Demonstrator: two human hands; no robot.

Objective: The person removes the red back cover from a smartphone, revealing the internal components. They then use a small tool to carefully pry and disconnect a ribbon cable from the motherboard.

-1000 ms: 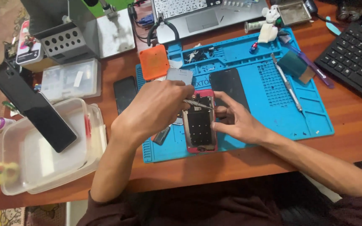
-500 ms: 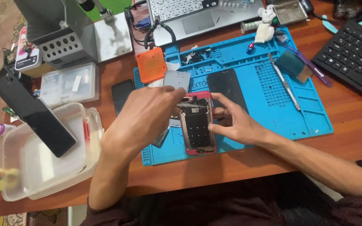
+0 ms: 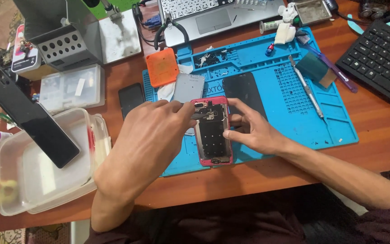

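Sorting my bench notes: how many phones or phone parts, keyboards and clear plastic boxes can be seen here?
Phones and phone parts: 5, with the opened red phone under both hands
Keyboards: 2
Clear plastic boxes: 2
Total: 9

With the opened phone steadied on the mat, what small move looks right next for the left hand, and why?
Probably ease the tweezers into the top of the phone. The left hand pinches them there, tip over the exposed parts by the camera end, while the right hand braces the red frame's right edge on the blue mat.
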